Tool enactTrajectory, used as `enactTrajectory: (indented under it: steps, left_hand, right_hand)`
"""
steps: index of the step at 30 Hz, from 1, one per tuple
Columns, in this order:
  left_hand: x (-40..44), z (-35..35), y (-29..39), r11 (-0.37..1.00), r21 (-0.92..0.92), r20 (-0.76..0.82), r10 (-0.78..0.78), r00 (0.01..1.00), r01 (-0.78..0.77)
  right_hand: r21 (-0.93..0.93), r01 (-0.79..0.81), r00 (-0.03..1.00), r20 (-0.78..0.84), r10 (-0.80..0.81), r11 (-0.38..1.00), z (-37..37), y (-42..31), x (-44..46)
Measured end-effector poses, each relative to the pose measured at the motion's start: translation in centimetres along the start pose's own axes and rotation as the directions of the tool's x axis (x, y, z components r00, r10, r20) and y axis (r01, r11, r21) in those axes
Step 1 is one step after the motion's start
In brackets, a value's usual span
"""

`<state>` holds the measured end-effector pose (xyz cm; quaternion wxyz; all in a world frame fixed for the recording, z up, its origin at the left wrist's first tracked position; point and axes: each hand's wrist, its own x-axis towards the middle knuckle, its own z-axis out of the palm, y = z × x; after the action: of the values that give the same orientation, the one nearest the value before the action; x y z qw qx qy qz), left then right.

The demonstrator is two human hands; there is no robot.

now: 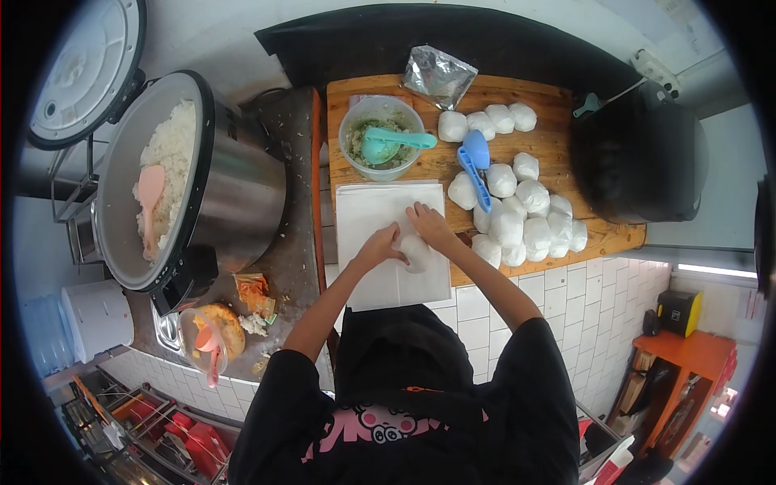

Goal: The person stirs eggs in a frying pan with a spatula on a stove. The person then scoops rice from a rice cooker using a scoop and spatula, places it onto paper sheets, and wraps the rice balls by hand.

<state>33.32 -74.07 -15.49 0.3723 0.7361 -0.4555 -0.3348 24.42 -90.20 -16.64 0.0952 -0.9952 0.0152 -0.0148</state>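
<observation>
A stack of white wrapping paper (364, 212) lies at the front left of the wooden table. On it sits a rounded white rice bundle (415, 254), whose edges blend into the paper. My left hand (383, 245) curls against the bundle's left side, thumb at its front. At the bundle's upper right, my right hand (431, 226) has its fingertips bent down on the paper. Behind the stack stands a clear tub (349, 160) of green-flecked filling with a teal scoop (396, 142) in it. Several white wrapped bundles (507, 228) are grouped to the right, a blue rice paddle (475, 171) among them.
A large steel rice cooker (250, 190) full of rice stands open at left, a pink paddle (150, 194) inside. Below it sits a tub of orange food (230, 331) with a pink spoon. Crumpled foil (438, 77) lies at the back; a black appliance (638, 153) occupies the right end.
</observation>
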Motion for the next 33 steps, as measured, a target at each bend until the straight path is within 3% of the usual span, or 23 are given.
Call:
enactTrajectory:
  steps: [4,6,7,9,10,13,14,16,17,19,20,22,24,26,27,28,30,32,33]
  left_hand:
    - [-2.4,0.4,1.7,0.982,0.112,0.001,-0.150,0.989,0.149]
    - [-4.1,1.4,3.6,0.929,-0.190,-0.154,-0.349,0.925,0.319]
    - [-5.0,2.9,3.6,0.931,-0.190,-0.153,-0.342,0.927,0.312]
    - [-5.8,5.9,3.2,0.921,-0.380,-0.528,-0.294,0.797,0.087]
    - [-5.5,5.9,4.3,0.920,-0.383,-0.523,-0.290,0.801,0.084]
    - [-4.4,5.6,5.6,0.832,-0.377,-0.331,-0.531,0.780,0.407]
    - [-3.8,6.1,4.7,0.836,-0.377,-0.325,-0.523,0.788,0.400]
    - [-2.3,6.8,3.2,0.886,-0.274,-0.528,-0.463,0.712,0.374]
    - [-2.1,6.6,3.2,0.890,-0.276,-0.524,-0.455,0.720,0.362]
    - [-2.3,4.2,4.6,0.716,-0.444,-0.271,-0.681,0.680,0.540]
    - [-2.2,4.0,4.8,0.719,-0.440,-0.268,-0.677,0.685,0.538]
    - [-2.0,4.1,5.2,0.801,-0.459,-0.387,-0.570,0.725,0.385]
    - [-1.9,4.4,6.4,0.816,-0.482,-0.383,-0.524,0.761,0.319]
    - [-1.4,4.5,8.6,0.829,-0.505,-0.373,-0.462,0.805,0.241]
    - [-1.3,4.6,10.1,0.813,-0.526,-0.312,-0.457,0.833,0.249]
    - [-1.1,5.1,11.7,0.797,-0.547,-0.252,-0.450,0.857,0.258]
    - [-0.2,7.2,14.6,0.779,-0.598,-0.272,-0.421,0.865,0.190]
    - [1.0,9.6,16.8,0.778,-0.617,-0.310,-0.377,0.873,0.117]
    - [1.6,10.5,18.2,0.671,-0.690,-0.094,-0.454,0.886,0.271]
  right_hand:
    - [-0.094,-0.028,0.998,-0.054,0.023,0.995,-0.9,-0.8,-0.2]
    - [-0.140,-0.078,0.996,-0.048,0.072,0.987,-0.9,-1.3,-0.3]
    - [-0.183,-0.128,0.992,-0.040,0.122,0.975,-0.8,-1.5,-0.4]
    - [-0.209,-0.201,0.979,-0.018,0.202,0.957,-0.6,-2.2,-0.5]
    - [-0.231,-0.265,0.962,0.007,0.274,0.936,-0.6,-2.5,-0.6]
    - [-0.189,-0.374,0.927,-0.064,0.368,0.908,-0.8,-3.2,-1.0]
    - [-0.196,-0.383,0.924,-0.067,0.377,0.903,-1.0,-3.4,-1.2]
    - [0.106,-0.486,0.872,-0.013,0.490,0.867,-1.0,-4.2,-2.0]
    - [0.096,-0.494,0.867,-0.020,0.497,0.864,-0.9,-4.6,-2.7]
    - [0.554,-0.552,0.765,0.040,0.642,0.623,-0.1,-5.5,-4.3]
    - [0.554,-0.556,0.761,0.038,0.648,0.620,0.0,-6.2,-5.1]
    - [0.678,-0.530,0.708,0.023,0.706,0.509,-1.8,-7.8,-6.3]
    - [0.693,-0.514,0.690,-0.016,0.723,0.506,-2.1,-8.2,-7.6]
    - [0.940,-0.246,0.519,-0.079,0.851,0.237,-1.7,-7.7,-8.4]
    - [0.938,-0.334,0.524,0.099,0.846,0.097,-6.1,-7.6,-8.6]
    - [0.937,-0.336,0.498,0.087,0.863,0.099,-7.4,-7.2,-9.4]
    - [0.845,-0.501,0.488,0.099,0.867,0.186,-9.3,-5.9,-10.6]
    - [0.831,-0.511,0.432,0.027,0.902,0.220,-12.8,-4.7,-11.9]
    - [0.883,-0.452,0.348,0.043,0.936,0.127,-13.6,-3.7,-12.9]
